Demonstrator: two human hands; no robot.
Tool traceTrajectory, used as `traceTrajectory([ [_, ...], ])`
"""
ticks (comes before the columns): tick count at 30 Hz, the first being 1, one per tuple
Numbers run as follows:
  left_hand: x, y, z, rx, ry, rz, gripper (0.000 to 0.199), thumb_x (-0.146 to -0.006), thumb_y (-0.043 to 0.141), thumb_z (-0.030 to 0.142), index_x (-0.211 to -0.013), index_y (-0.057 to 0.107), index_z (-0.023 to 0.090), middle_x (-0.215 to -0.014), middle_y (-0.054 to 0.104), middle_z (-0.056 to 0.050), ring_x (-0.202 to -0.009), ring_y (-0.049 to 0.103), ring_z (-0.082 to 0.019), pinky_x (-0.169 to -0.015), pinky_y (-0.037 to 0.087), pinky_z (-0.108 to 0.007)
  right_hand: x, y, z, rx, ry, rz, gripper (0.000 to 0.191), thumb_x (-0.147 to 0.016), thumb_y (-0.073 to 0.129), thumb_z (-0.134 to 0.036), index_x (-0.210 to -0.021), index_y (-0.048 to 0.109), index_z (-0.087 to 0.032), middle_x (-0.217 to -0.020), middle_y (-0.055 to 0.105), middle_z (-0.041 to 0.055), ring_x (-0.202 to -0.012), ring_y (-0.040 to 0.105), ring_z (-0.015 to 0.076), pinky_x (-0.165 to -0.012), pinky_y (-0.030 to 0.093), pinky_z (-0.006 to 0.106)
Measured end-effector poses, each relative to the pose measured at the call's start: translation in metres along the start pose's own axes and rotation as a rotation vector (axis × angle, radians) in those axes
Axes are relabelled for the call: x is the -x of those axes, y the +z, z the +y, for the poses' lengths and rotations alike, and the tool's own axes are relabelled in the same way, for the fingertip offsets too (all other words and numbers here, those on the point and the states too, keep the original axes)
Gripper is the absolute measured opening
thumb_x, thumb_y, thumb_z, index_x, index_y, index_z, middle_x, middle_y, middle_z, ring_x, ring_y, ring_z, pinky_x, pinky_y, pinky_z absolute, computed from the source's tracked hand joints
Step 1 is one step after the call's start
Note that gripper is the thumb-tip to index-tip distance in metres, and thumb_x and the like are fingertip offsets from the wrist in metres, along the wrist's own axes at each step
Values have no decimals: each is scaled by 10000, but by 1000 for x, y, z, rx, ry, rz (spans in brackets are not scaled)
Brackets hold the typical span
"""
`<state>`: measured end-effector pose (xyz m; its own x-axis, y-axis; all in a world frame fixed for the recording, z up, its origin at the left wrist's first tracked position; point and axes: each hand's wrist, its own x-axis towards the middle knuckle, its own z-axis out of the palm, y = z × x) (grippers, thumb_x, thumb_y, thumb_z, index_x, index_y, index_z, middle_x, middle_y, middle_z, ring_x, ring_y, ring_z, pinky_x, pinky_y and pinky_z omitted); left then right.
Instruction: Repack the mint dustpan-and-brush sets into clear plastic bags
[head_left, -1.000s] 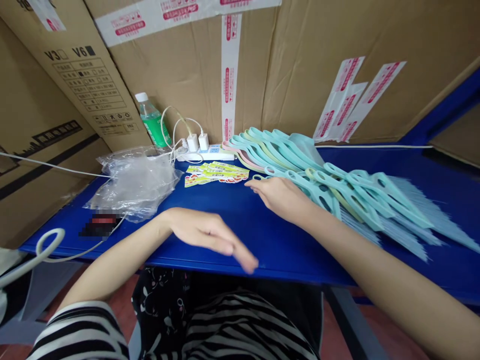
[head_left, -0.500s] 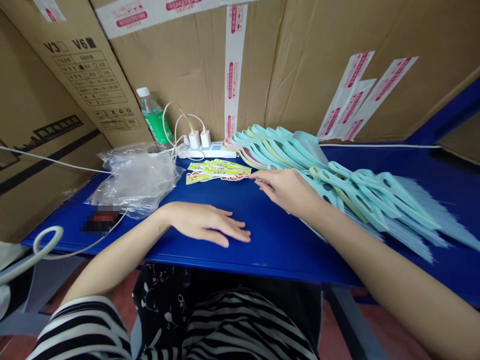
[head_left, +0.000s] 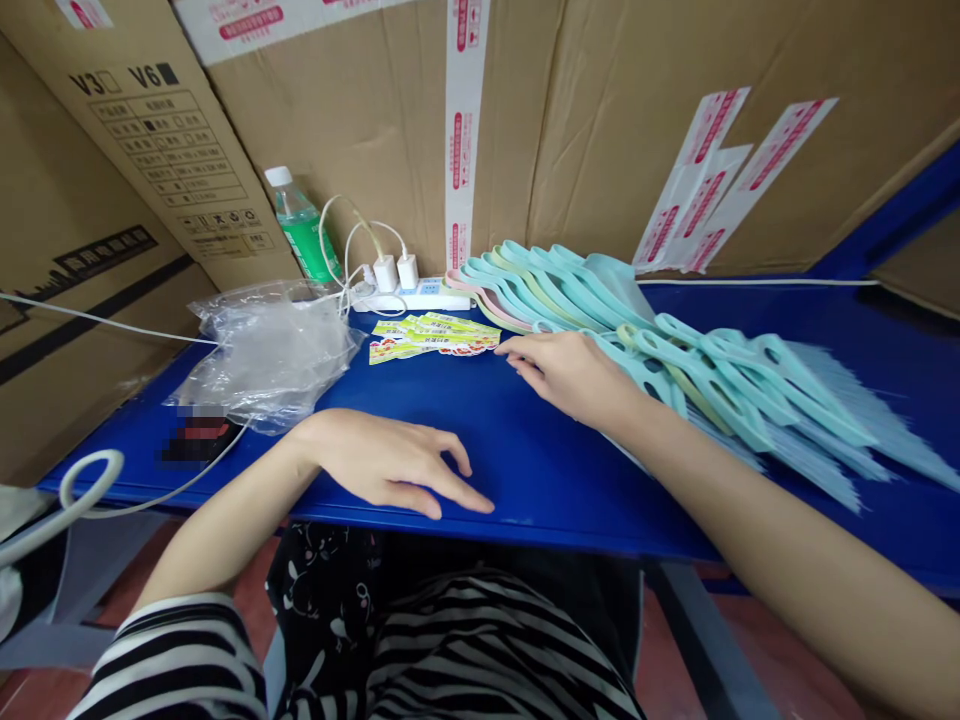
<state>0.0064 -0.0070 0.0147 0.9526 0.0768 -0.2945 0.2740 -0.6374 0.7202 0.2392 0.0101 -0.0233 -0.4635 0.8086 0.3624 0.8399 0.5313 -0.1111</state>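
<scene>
Paper labels: fanned in a loose, overlapping pile on the blue table, yellow-green with printed writing and some red-and-white patterned edges, just in front of the power strip
Right hand: palm down with bent fingers, fingertips at the right end of the paper labels; cannot tell whether pinching one or merely touching
Left hand: palm down over the near part of the blue table, with loosely spread fingers, holding nothing, apart from the paper labels
Brushes: heaped and overlapping right of the right hand, partly hidden by the forearm, mostly teal, with pale bristles pointing rightward
Curved handles: nested in a row behind the right hand, teal, green and pink
Plastic bags: clear, crumpled, left of the paper labels
Bottle: green-labelled, white-capped, standing behind the plastic bags, near the cardboard
</scene>
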Motion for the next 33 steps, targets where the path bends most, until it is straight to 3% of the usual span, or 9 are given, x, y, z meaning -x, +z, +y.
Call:
traceTrajectory([
  [3,1,-2,3,96,38,-51,359,-915,563,213,-1262,647,246,-1095,740,-54,-1032,633,-195,-937,459,-246,0,-1,0,-5,18,-23,316,-901,476,-105,-1100,711,-173,-1059,748,91,-940,703,260,-795,543,371],
  [8,0,-6,-4,16,-24,113,387,-936,532,229,-1317,597,220,-1197,697,-61,-948,603,-170,-872,456,-223,0,2,4,-32,6,3,312,-901,477,-114,-1092,718,-171,-1076,744,94,-944,706,250,-805,542,368],
  [13,-1,-3,-5,88,38,-21,396,-916,566,198,-1308,600,246,-1088,742,-53,-839,626,-155,-771,473,-220,1,6,8,-55,-51,61,309,-892,478,-111,-1063,725,-182,-1030,754,88,-888,713,232,-760,541,343],
  [16,-7,0,-8,77,44,123,366,-915,576,192,-1278,619,194,-918,759,-69,-746,628,-138,-677,465,-205,1,6,9,-55,-66,76,306,-867,492,-85,-1025,730,-192,-965,761,75,-839,714,219,-721,534,319],
  [19,-18,7,-13,-81,57,284,333,-912,585,200,-1238,647,171,-788,701,-41,-648,566,-119,-657,450,-205,1,5,7,-50,-60,70,303,-853,493,-65,-996,731,-187,-928,760,74,-823,711,220,-700,527,312],
  [23,-35,21,-15,-355,113,228,412,-930,447,83,-1266,630,238,-781,634,-18,-696,558,-126,-643,410,-214,1,5,5,-43,-53,66,300,-871,490,-78,-1031,723,-180,-1002,754,90,-882,707,248,-722,527,333],
  [26,-40,27,-14,-500,111,177,463,-892,468,47,-1259,634,275,-747,600,-2,-683,545,-133,-583,368,-236,2,6,4,-35,-62,70,308,-867,489,-77,-1039,720,-185,-1001,756,88,-876,707,246,-713,523,329],
  [33,-35,25,-12,-483,129,179,411,-869,500,49,-1144,702,277,-718,581,8,-655,545,-119,-578,376,-233,3,9,3,-73,-100,58,330,-867,466,-66,-1053,714,-181,-1018,753,82,-908,705,236,-769,524,344],
])
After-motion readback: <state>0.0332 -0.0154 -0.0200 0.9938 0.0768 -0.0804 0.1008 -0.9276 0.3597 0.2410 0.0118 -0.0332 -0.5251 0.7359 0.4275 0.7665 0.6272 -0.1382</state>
